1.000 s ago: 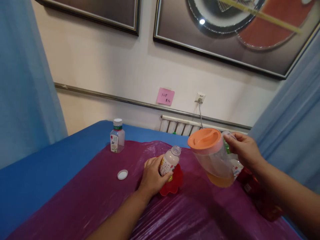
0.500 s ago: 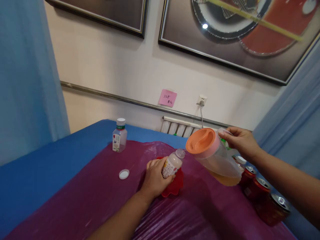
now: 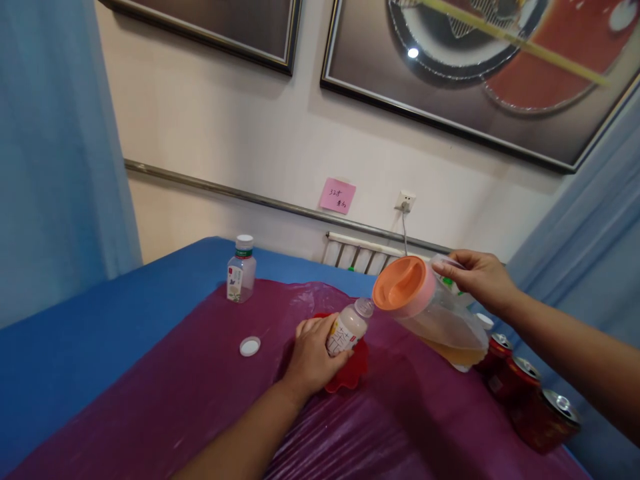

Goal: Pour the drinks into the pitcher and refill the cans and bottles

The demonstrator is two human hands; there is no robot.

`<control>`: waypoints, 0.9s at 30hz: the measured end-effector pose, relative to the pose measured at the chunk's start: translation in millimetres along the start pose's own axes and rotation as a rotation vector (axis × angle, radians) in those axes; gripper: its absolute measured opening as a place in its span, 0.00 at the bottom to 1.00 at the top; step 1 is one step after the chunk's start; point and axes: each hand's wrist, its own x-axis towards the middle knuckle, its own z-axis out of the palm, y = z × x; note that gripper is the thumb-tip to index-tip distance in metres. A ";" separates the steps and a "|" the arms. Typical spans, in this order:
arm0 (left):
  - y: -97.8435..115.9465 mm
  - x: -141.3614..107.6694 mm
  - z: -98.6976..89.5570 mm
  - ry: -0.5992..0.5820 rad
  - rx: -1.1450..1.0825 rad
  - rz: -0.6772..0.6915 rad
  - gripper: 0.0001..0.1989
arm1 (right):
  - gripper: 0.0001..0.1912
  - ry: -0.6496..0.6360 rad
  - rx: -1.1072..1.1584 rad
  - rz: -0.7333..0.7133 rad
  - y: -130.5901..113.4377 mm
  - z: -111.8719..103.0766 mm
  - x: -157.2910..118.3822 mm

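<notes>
My left hand (image 3: 317,357) is wrapped round a small clear bottle (image 3: 350,323) with a printed label, its open mouth tilted to the right. Beneath it lies a red scalloped dish (image 3: 356,370), partly covered by the hand. My right hand (image 3: 477,277) grips the handle of a translucent pitcher (image 3: 445,320) with an orange lid (image 3: 400,283). The pitcher leans left, its lid edge right by the bottle's mouth, and amber liquid sits low in it. Whether any liquid is flowing I cannot tell. On the cloth left of my hand lies a white cap (image 3: 250,346).
A capped clear bottle (image 3: 241,273) stands at the back left. Several red cans (image 3: 545,420) line the right side, with another white-capped bottle (image 3: 484,322) behind them. Purple plastic sheeting (image 3: 200,387) covers part of the blue table (image 3: 75,347). A radiator (image 3: 365,252) is behind.
The pitcher has tipped further left, and its lid edge has come closer to the bottle's mouth. My left hand keeps its hold on the bottle.
</notes>
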 end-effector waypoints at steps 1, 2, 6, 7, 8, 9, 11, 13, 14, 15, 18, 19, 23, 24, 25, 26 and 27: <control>0.2 -0.1 -0.1 -0.001 0.000 -0.001 0.31 | 0.32 0.003 -0.010 -0.003 -0.7 -0.4 0.0; 0.3 -0.1 -0.2 -0.004 0.001 -0.002 0.31 | 0.32 0.005 -0.019 -0.006 -1.5 -0.6 0.0; -0.3 0.0 -0.1 -0.008 -0.002 0.002 0.32 | 0.32 -0.003 -0.033 -0.012 -6.1 -0.4 -0.5; -0.6 0.0 0.1 -0.008 -0.002 0.004 0.32 | 0.33 -0.009 -0.033 -0.015 -7.3 -0.1 -0.5; -1.0 0.1 0.2 -0.007 -0.002 0.006 0.32 | 0.33 -0.013 -0.034 -0.020 -8.5 0.1 -0.4; -1.3 0.3 0.3 -0.008 -0.001 0.006 0.32 | 0.33 -0.016 -0.035 -0.025 -9.5 0.2 -0.1; -1.7 0.5 0.4 -0.012 0.004 0.001 0.32 | 0.33 -0.021 -0.042 -0.033 -11.1 0.1 0.6; -2.0 0.8 0.5 -0.017 0.011 -0.010 0.32 | 0.33 -0.019 -0.061 -0.032 -12.1 -0.6 1.5; -2.1 0.9 0.6 -0.021 0.014 -0.018 0.33 | 0.33 -0.016 -0.073 -0.029 -12.5 -1.0 2.0; -2.2 1.0 0.6 -0.025 0.016 -0.026 0.33 | 0.33 -0.012 -0.083 -0.026 -12.9 -1.5 2.5; -1.9 1.2 0.8 -0.054 0.017 -0.046 0.32 | 0.33 -0.007 -0.102 -0.023 -14.1 -2.9 3.7; -1.7 1.3 0.7 -0.066 0.015 -0.052 0.32 | 0.33 -0.010 -0.105 -0.026 -14.6 -3.3 4.1; 0.1 1.0 -0.4 -0.105 0.002 -0.060 0.32 | 0.33 -0.025 -0.109 -0.049 -16.8 -3.6 5.3; 0.6 0.7 -0.9 -0.111 -0.003 -0.059 0.32 | 0.32 -0.030 -0.109 -0.053 -17.2 -3.4 5.6; 1.0 0.5 -1.3 -0.115 -0.007 -0.056 0.31 | 0.32 -0.036 -0.109 -0.057 -17.4 -3.0 6.0; 1.4 0.2 -1.7 -0.117 -0.010 -0.054 0.31 | 0.32 -0.041 -0.109 -0.061 -17.5 -2.4 6.4; 1.8 0.0 -2.0 -0.118 -0.011 -0.052 0.31 | 0.32 -0.044 -0.107 -0.067 -17.4 -1.8 6.8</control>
